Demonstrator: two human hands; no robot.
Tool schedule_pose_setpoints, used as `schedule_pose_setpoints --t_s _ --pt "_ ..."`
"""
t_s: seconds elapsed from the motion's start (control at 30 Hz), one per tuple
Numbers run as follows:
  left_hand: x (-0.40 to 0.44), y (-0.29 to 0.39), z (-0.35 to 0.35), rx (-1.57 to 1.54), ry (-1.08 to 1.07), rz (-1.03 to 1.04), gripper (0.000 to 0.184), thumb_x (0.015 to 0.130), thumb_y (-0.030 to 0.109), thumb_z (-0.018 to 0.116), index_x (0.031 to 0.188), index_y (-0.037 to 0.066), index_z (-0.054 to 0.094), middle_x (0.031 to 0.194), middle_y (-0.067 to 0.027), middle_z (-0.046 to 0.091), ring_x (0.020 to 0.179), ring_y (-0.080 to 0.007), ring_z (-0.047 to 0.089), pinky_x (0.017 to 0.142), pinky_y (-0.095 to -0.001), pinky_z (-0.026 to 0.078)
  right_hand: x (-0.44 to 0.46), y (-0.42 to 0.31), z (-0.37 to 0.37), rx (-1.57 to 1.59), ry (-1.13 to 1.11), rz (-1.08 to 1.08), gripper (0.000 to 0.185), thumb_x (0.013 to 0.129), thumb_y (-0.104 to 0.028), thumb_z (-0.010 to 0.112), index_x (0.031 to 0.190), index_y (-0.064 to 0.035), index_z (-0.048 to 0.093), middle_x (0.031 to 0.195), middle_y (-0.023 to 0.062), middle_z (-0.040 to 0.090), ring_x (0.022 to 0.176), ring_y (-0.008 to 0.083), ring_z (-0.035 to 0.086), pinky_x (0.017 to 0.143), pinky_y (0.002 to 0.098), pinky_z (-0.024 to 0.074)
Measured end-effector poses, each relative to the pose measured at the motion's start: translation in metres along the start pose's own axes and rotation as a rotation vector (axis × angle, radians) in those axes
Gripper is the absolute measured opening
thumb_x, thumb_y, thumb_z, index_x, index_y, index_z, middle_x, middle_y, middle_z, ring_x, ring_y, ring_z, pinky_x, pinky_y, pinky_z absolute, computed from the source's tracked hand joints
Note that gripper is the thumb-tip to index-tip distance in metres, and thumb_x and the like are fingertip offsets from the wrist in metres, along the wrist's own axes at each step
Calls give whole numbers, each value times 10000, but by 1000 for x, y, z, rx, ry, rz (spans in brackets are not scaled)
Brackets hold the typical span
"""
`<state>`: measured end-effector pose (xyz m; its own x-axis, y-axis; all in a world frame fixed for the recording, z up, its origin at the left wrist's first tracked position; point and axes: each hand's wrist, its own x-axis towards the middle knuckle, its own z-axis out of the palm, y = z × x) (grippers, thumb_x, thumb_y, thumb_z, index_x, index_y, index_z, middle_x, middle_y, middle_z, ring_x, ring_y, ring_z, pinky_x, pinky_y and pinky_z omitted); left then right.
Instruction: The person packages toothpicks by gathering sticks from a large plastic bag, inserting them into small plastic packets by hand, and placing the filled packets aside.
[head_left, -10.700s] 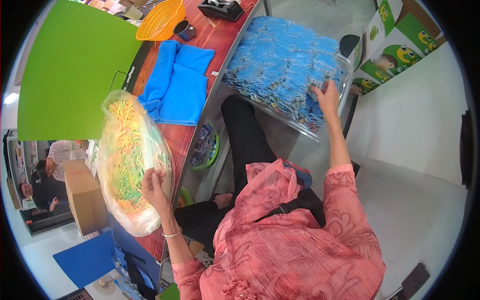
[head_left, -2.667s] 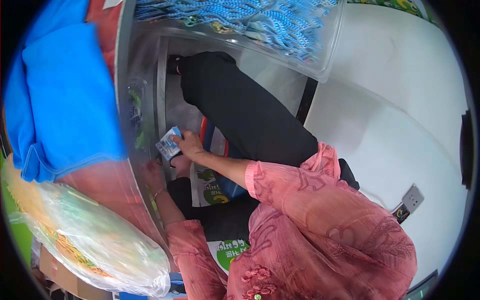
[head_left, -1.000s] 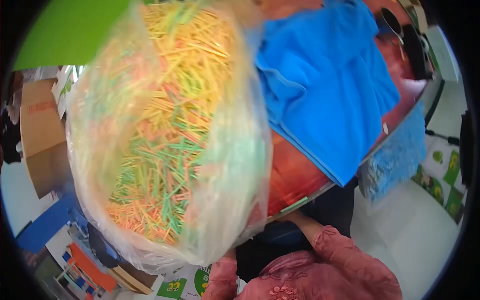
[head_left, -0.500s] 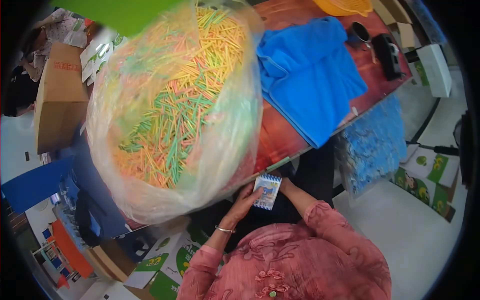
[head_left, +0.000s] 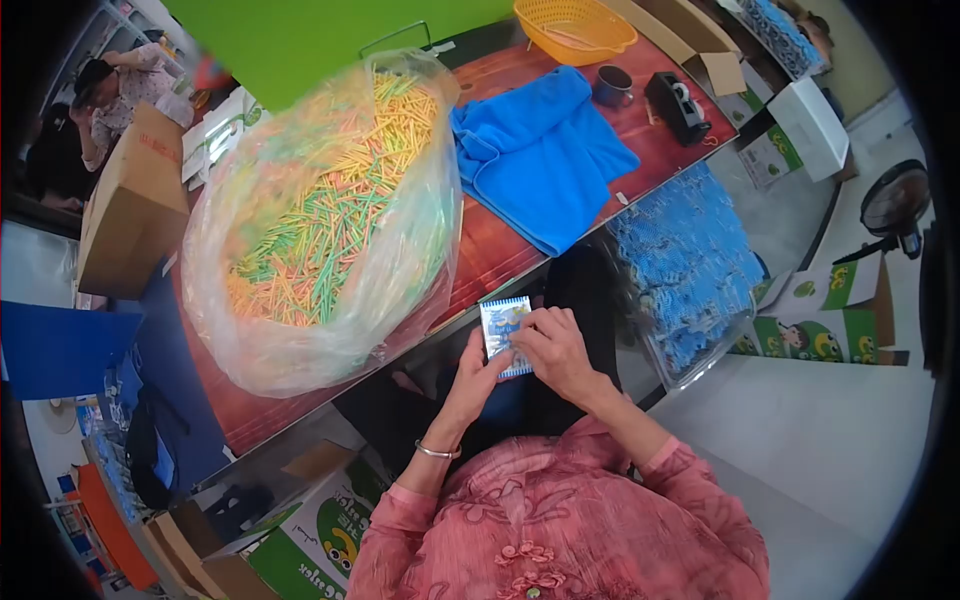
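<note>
A small blue-and-white printed packet (head_left: 497, 321) with crimped ends is held upright over my lap, just below the table's front edge. My left hand (head_left: 470, 380), with a bangle at the wrist, grips its lower left side, thumb across the front. My right hand (head_left: 560, 355) has its fingers bent together against the packet's right side; its fingertips partly cover the print. On the table beyond lies a large clear plastic bag (head_left: 400, 335), open at the top, full of thin yellow, green and pink sticks (head_left: 330, 235).
A folded blue cloth (head_left: 540, 160) lies right of the bag on the red table (head_left: 500, 260). Behind it are a dark mug (head_left: 612, 87), a tape dispenser (head_left: 678, 108) and a yellow basket (head_left: 575, 35). A bin of blue packets (head_left: 690, 265) stands at right. Another person (head_left: 125, 90) sits far left.
My right hand has come from behind the packet to its front right side. The packet now stands more upright. The view has shifted, showing more of the basket and a fan.
</note>
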<state>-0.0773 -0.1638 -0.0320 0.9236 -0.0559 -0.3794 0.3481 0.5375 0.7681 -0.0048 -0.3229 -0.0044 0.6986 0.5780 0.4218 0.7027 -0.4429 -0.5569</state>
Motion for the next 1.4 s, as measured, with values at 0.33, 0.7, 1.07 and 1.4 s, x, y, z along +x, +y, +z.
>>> schedule_pose_setpoints --t_s 0.33,0.7,1.07,1.4 --pt "-1 27 -10 90 -2 38 457 943 21 585 1377 0 445 1204 -63 613 1082 -115 599 930 -282 512 20 -3 -16 353 -267 246 107 919 -99 606 926 -31 524 811 159 609 712 344 630 616 423 474" --pt "-19 38 -6 100 -361 -177 673 913 93 697 1483 -12 356 1331 -62 568 1201 -109 538 1051 -279 420 63 37 -51 512 -208 448 222 892 -174 685 813 -7 563 635 41 503 600 94 458 552 306 379" --pt "-12 78 -6 -259 -129 188 594 953 0 551 1492 43 305 1333 -114 570 1179 -232 613 981 -419 537 141 98 -14 352 4 263 211 875 -195 691 798 -10 624 739 93 599 708 161 548 640 329 437" --pt "-7 84 -24 -159 78 256 581 958 25 550 1492 61 320 1329 -130 576 1122 -248 651 917 -426 576 179 153 0 -119 109 438 175 876 -187 688 906 -14 689 930 180 656 887 372 637 745 452 496"
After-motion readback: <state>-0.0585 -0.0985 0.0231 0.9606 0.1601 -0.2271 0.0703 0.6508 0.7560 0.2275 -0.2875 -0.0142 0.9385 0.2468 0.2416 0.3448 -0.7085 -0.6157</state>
